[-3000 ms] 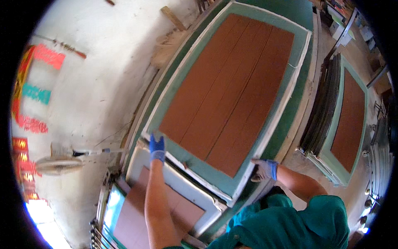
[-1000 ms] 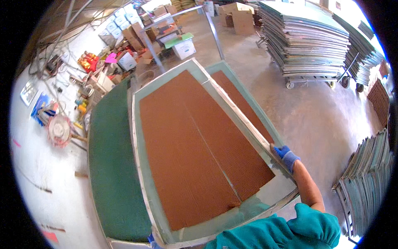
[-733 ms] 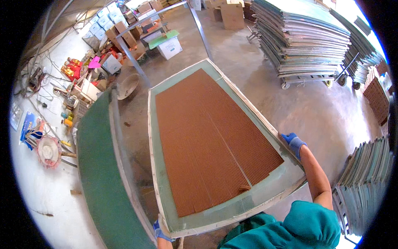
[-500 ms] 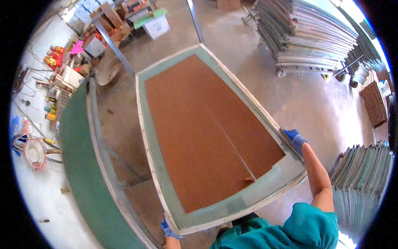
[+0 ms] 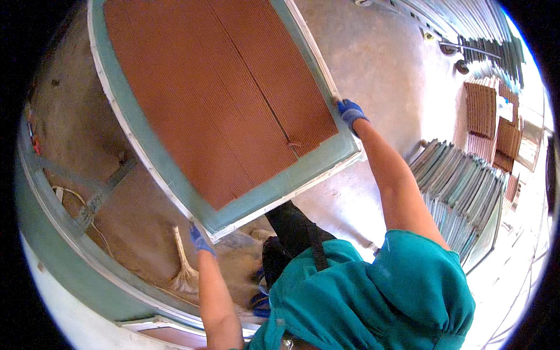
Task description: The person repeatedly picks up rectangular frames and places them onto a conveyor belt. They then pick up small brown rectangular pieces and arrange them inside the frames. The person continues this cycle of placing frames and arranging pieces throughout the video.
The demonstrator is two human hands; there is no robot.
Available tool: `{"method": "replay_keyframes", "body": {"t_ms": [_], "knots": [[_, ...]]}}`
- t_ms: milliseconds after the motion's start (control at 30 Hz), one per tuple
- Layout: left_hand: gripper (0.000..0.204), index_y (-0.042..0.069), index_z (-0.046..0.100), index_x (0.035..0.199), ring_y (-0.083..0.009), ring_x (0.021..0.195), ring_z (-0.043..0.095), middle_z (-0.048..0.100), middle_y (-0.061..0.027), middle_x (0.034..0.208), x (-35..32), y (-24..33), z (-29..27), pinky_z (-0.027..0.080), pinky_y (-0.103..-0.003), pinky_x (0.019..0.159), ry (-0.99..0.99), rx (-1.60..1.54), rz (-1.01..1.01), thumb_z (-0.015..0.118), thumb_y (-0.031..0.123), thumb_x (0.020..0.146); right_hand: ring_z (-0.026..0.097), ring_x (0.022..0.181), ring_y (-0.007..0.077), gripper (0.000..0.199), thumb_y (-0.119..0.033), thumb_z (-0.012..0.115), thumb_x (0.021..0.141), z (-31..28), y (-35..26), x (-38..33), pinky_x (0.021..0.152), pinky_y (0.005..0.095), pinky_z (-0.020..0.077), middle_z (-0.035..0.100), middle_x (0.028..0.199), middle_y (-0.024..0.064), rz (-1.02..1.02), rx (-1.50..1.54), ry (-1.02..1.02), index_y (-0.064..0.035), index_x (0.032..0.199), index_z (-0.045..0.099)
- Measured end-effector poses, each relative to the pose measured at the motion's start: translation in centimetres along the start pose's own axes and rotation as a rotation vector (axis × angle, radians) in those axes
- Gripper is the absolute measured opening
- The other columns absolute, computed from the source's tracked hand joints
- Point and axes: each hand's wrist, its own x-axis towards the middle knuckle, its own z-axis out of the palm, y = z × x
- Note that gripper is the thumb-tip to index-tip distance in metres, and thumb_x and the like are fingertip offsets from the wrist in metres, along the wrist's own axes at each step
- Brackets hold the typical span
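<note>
A large framed mesh screen (image 5: 233, 218) with a pale rim stretches from the top of the view toward me. Brown finely ribbed sheeting (image 5: 221, 99) covers most of its greenish mesh, with a dark lengthwise gap right of its middle. A small brown scrap (image 5: 294, 143) lies at the near end of that gap. My left hand (image 5: 202, 240), in a blue glove, is closed on the screen's near left corner, its fingers partly hidden by the rim. On the right edge near the other corner, my gloved right hand (image 5: 351, 113) grips the frame, fingers curled round it.
At the left curves a green-topped table (image 5: 44, 256) beside metal bars (image 5: 90, 204). A straw broom (image 5: 185, 274) rests on the floor near my left forearm. To the right lean several stacked frames (image 5: 458, 198), with brown ribbed panels (image 5: 481, 111) beyond. A loaded trolley (image 5: 443, 17) is at upper right.
My view has swung, and the screen now sits higher and further left in it, away from the two metal uprights. Both hands keep their hold on its edges. The broom has come into view.
</note>
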Motion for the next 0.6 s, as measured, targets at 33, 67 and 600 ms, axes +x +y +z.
{"method": "replay_keyframes", "body": {"t_ms": [33,67,600], "knots": [[0.061,0.004,0.031,0.128,-0.0278,0.11,0.042,0.038,-0.0112,0.127,-0.5,-0.2,-0.2,0.033,-0.037,0.094,-0.07,-0.039,0.002,0.033,0.048,0.086,0.053,0.096,0.0347,0.045,-0.046,0.047,0.077,-0.9,-0.7,-1.3,0.083,0.0417,0.0417,0.054,0.105,0.0203,-0.012,-0.138,0.04,-0.0069,0.096,0.06],[0.063,0.005,0.03,0.129,-0.029,0.111,0.041,0.037,-0.0118,0.128,-0.8,-0.2,-0.8,0.031,-0.038,0.095,-0.141,-0.073,0.004,0.032,0.051,0.085,0.056,0.086,0.0329,0.031,-0.035,0.053,0.073,-1.2,-1.8,-3.3,0.077,0.0412,0.0452,0.058,0.092,0.0173,-0.093,-0.255,0.247,-0.0097,0.089,0.061],[0.029,0.003,0.055,0.096,-0.0188,0.08,0.055,0.059,-0.0106,0.088,-20.0,-26.1,-16.2,0.043,-0.031,0.069,0.602,1.328,0.223,0.045,0.029,0.087,0.057,0.087,0.0337,0.03,-0.03,0.054,0.071,3.2,-12.8,-15.1,0.075,0.0417,0.0462,0.06,0.094,0.0185,-0.785,-0.674,-0.068,-0.0068,0.088,0.063]]}}
